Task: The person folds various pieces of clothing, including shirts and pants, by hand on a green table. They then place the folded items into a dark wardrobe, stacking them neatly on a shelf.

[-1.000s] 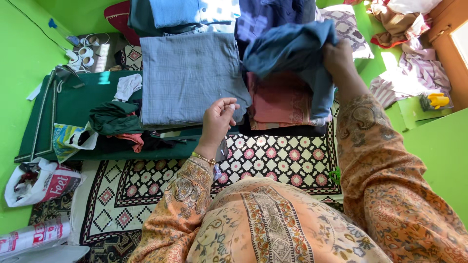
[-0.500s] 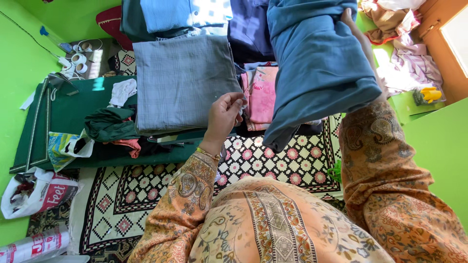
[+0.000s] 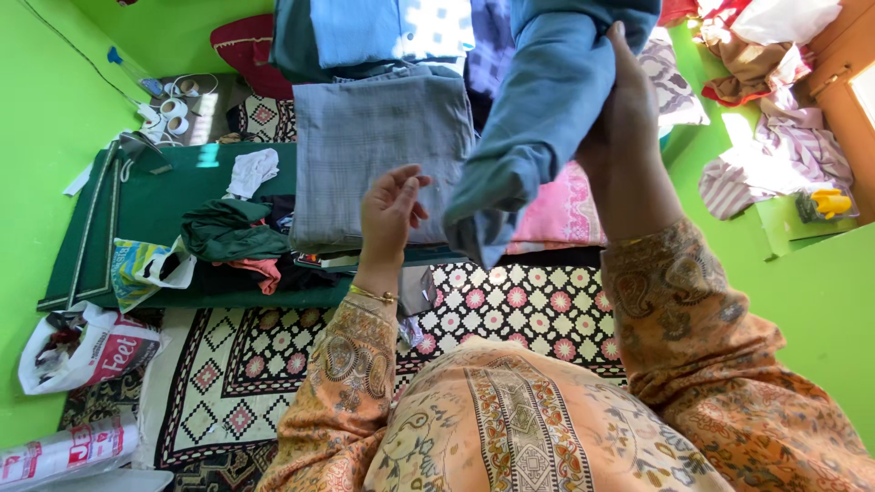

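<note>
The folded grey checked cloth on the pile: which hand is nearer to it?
Left. The left hand hovers open over the folded grey checked cloth's lower right part; the right hand is off to its right, holding up a blue cloth.

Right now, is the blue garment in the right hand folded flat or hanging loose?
Hanging loose. The right hand grips the blue garment high up, and its bunched lower end dangles above the pink folded cloth, not laid on any pile.

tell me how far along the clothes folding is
Done, it seems: a folded grey garment and a folded pink one lie flat on the green mat. In hand: the right hand holds up a blue garment; the left hand hovers open over the grey one. Left: crumpled clothes on the mat and a loose heap at far right.
</note>
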